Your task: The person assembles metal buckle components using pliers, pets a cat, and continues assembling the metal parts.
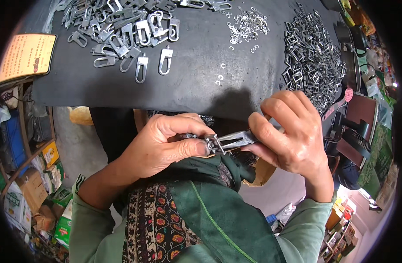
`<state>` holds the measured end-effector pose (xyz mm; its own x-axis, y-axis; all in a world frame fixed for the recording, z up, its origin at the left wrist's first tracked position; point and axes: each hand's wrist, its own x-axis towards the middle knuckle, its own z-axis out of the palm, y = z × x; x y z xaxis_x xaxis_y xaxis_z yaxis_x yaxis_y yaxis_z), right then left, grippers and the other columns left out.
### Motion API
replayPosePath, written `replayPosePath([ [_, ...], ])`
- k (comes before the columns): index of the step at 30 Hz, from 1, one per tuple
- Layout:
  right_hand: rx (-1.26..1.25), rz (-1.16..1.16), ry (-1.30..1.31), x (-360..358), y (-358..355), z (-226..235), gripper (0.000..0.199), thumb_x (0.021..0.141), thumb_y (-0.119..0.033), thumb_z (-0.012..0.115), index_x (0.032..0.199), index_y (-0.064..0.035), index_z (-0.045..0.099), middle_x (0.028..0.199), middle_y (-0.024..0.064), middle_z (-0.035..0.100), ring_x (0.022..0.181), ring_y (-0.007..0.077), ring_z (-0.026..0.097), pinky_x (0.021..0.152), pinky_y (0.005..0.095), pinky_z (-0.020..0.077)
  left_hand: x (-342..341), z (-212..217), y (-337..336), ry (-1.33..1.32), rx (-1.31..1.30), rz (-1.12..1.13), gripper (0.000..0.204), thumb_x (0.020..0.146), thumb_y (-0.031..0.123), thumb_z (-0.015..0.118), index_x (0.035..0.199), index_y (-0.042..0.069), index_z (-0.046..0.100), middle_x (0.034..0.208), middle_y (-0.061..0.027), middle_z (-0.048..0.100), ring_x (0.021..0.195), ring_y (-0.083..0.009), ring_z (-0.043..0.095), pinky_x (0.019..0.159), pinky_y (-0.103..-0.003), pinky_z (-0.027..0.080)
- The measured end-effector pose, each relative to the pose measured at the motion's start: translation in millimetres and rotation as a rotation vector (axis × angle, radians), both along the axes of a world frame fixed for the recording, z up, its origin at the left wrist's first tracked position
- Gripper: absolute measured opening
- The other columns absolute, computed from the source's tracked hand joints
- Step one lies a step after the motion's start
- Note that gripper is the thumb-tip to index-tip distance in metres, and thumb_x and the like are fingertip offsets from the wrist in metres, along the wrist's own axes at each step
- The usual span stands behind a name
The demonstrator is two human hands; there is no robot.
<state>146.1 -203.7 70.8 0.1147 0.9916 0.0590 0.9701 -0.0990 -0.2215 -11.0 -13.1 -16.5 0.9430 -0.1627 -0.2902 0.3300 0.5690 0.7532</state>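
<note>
My left hand (179, 140) pinches a metal clasp (212, 146) between thumb and fingers, in front of the table edge over my lap. Its far end has a crossbar part; most of the clasp is hidden by the fingers. Pliers (239, 139) are in my right hand (290, 131), their slim jaws pointing left and meeting the crossbar end of the clasp. Whether the jaws grip a ring there is too small to tell. On the dark table (183, 87) lie two single clasps, one (166, 60) slightly right of the other (141, 68).
A heap of metal clasps (126, 33) covers the back left of the table. Small C-shaped rings (249, 25) lie at the back middle, a few loose ones (220, 79) nearer. Rectangular metal loops (312, 52) are piled right. A lit yellow screen (25, 57) stands left; a small fan (356, 142) right.
</note>
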Motion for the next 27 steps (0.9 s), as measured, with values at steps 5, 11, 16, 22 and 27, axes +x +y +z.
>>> replayPosePath([
  [5,-0.051,0.009,-0.049,1.7,-1.7,4.2,0.039,0.067,-0.037,0.071,0.089,-0.0057,0.063,0.079,0.0077,0.053,0.076,0.0268,0.057,0.063,0.0389,0.0441,4.1,3.4,-3.4,0.03,0.006,-0.002,0.017,0.088,0.007,0.068,0.102,-0.004,0.069,0.092,-0.0038,0.058,0.068,-0.0051,0.048,0.059,-0.02,0.037],
  [11,-0.037,0.021,-0.135,1.0,-6.5,2.6,0.041,0.065,-0.034,0.071,0.093,-0.006,0.063,0.084,0.0088,0.053,0.077,0.0269,0.058,0.065,0.0394,0.0456,2.8,8.7,-9.9,0.137,-0.044,0.016,0.02,0.085,0.002,0.06,0.103,-0.003,0.065,0.101,-0.005,0.057,0.086,-0.0088,0.052,0.076,-0.023,0.042],
  [16,-0.009,-0.006,-0.122,-2.2,-9.9,2.0,0.042,0.066,-0.034,0.072,0.095,-0.0059,0.062,0.084,0.0096,0.053,0.075,0.0268,0.057,0.064,0.0399,0.0449,1.2,10.2,-12.9,0.091,-0.01,0.022,0.018,0.088,0.004,0.06,0.104,-0.002,0.065,0.103,-0.0059,0.057,0.095,-0.0121,0.052,0.086,-0.027,0.041],
  [22,-0.018,-0.077,-0.036,-8.3,-22.8,-3.5,0.03,0.074,-0.032,0.072,0.088,-0.0075,0.062,0.074,0.0039,0.048,0.067,0.021,0.051,0.057,0.0342,0.0388,-0.8,10.2,-18.5,0.091,0.022,0.022,0.016,0.092,0.005,0.061,0.105,-0.003,0.065,0.099,-0.0038,0.058,0.085,-0.0086,0.052,0.076,-0.023,0.042],
  [27,-0.107,-0.169,0.111,-22.7,-33.7,-13.0,0.029,0.075,-0.031,0.074,0.088,-0.0095,0.06,0.078,0.004,0.048,0.074,0.023,0.053,0.063,0.0367,0.0408,-11.0,8.6,-22.0,0.134,0.267,-0.039,0.017,0.093,0.004,0.056,0.108,-0.002,0.064,0.09,-0.0019,0.058,0.066,-0.0052,0.047,0.057,-0.021,0.038],
])
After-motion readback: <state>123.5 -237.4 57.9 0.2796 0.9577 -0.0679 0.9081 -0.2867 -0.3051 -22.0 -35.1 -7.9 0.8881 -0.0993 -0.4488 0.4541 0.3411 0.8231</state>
